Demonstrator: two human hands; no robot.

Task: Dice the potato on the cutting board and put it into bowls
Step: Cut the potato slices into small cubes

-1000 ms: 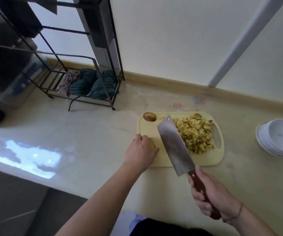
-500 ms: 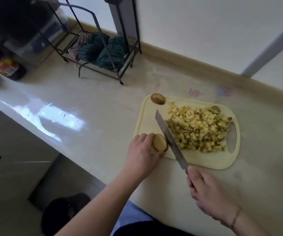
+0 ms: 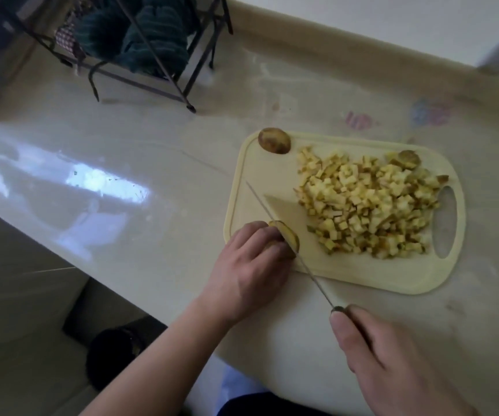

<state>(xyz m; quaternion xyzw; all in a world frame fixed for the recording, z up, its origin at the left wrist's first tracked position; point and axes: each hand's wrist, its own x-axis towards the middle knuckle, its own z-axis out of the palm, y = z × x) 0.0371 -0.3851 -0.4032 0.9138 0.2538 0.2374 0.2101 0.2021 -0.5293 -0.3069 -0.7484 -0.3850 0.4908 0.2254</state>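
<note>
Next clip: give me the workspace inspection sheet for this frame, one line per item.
Surface: pale glossy countertop, window glare on its left part; faint coloured marks near the back wall.
Job's things: cream cutting board with a heap of diced potato; potato piece at the near left corner, knife blade on it; potato end at the far left corner; another skin piece far right. No bowl in view.
Clutter: dark wire rack with green cloths.
Grip: left hand holds the potato piece; right hand grips the knife handle.
Cables: nothing seen.
Surroundings: white wall behind; floor and a dark object below the counter edge.
</note>
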